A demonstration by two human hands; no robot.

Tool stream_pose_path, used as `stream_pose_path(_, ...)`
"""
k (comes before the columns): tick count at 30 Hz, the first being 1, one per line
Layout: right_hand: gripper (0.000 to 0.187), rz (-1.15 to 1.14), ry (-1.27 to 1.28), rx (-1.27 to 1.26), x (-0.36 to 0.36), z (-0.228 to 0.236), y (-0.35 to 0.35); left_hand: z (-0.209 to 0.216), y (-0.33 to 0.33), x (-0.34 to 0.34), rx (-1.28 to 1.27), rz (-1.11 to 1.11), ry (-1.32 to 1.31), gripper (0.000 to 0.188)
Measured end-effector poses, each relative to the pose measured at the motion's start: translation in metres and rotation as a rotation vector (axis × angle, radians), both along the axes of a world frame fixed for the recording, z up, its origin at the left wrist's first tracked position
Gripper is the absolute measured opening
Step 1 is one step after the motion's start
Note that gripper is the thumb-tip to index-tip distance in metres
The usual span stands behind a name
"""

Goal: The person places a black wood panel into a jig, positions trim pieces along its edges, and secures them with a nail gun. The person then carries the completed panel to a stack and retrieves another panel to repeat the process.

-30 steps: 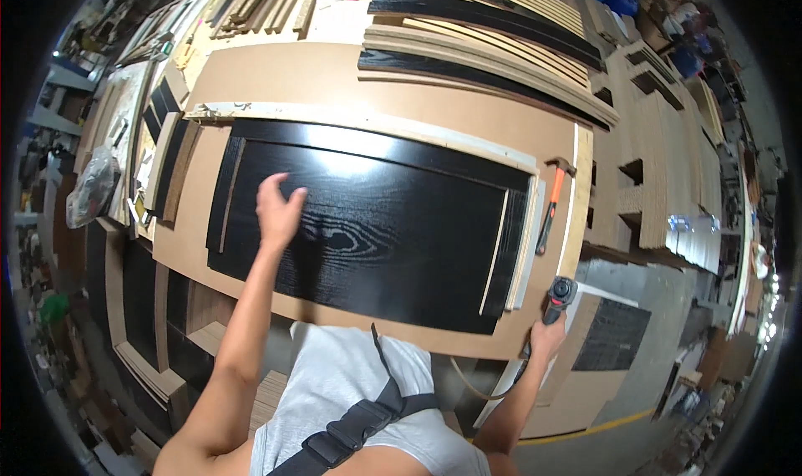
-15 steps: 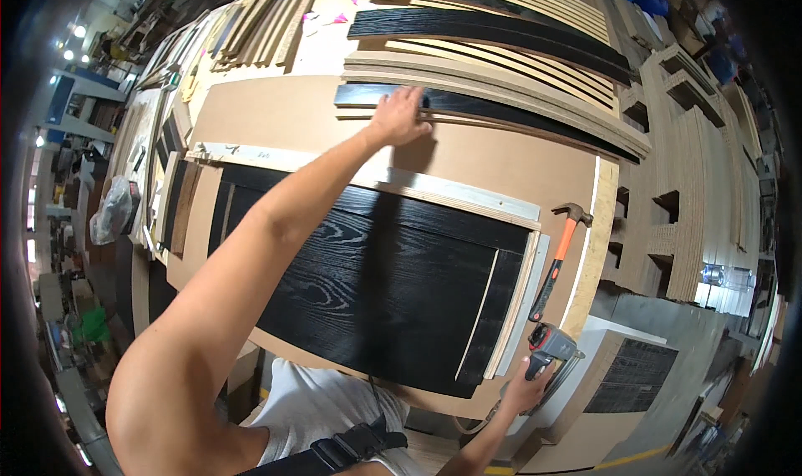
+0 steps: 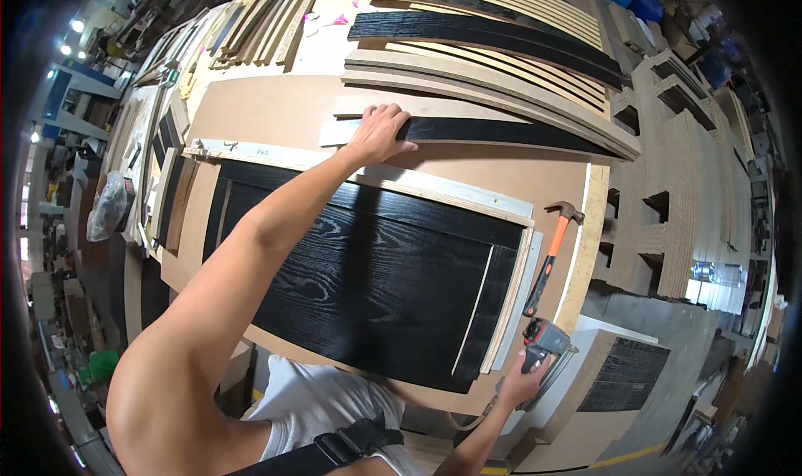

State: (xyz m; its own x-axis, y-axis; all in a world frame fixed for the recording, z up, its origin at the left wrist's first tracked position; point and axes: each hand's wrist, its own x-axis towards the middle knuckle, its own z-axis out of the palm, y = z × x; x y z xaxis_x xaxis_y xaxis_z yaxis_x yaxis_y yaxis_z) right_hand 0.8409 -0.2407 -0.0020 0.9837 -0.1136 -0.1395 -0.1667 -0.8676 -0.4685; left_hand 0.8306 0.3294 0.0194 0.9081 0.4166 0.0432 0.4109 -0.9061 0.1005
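My left hand (image 3: 383, 133) reaches across the bench, its fingers closed over the left part of a long black wood strip (image 3: 501, 132). The strip's left end shines in the light; its right end lies by the pale strips. On my side of it lies a black wood-grain panel (image 3: 376, 284), with thin black pieces along its right end. A pale straight batten (image 3: 451, 189) runs along the panel's far edge. At the lower right, my right hand (image 3: 522, 381) is wrapped round the handle of a grey and black nail gun (image 3: 549, 341), held beside the bench corner.
A claw hammer (image 3: 554, 250) with an orange and black handle lies right of the panel. Beyond the black strip are stacked pale strips (image 3: 468, 86) and more black strips (image 3: 476, 37). Stacked boards (image 3: 693, 192) stand right of the bench. A hose (image 3: 468, 422) hangs near my right forearm.
My left hand has drawn the black strip toward me and slightly left, away from the pale strips, uncovering one behind it. My right hand still holds the nail gun in nearly the same place.
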Motion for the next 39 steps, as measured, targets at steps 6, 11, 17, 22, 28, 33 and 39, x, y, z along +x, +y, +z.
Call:
stream_pose_path(6, 0.065, 0.041, -0.111, 0.161, -0.014, -0.023, -0.028, 0.053, -0.062, -0.098, -0.167, 0.027, 0.031, 0.062)
stream_pose_path(11, 0.061, 0.200, -0.322, -0.046, -0.020, -0.012, -0.036, 0.064, -0.099, -0.246, -0.154, 0.008, -0.051, 0.066)
stream_pose_path(17, 0.080, -0.233, -0.112, 0.530, -0.028, 0.041, -0.057, 0.059, -0.170, -0.359, -0.264, -0.116, -0.159, 0.069)
stream_pose_path(22, 0.096, -0.440, 0.042, 1.116, -0.037, 0.048, -0.077, 0.039, -0.209, -0.429, -0.252, -0.209, -0.193, 0.071)
stream_pose_path(28, 0.049, -0.288, 0.005, 1.068, -0.083, 0.068, -0.071, 0.029, -0.221, -0.491, -0.235, -0.245, -0.096, 0.071)
stream_pose_path(33, 0.055, -0.298, 0.125, 0.961, -0.105, 0.045, -0.070, 0.009, -0.200, -0.529, -0.217, -0.081, -0.046, 0.071)
stream_pose_path(39, 0.039, -0.245, 0.311, 0.966, -0.132, 0.024, -0.050, -0.002, -0.179, -0.567, -0.193, 0.151, -0.001, 0.087)
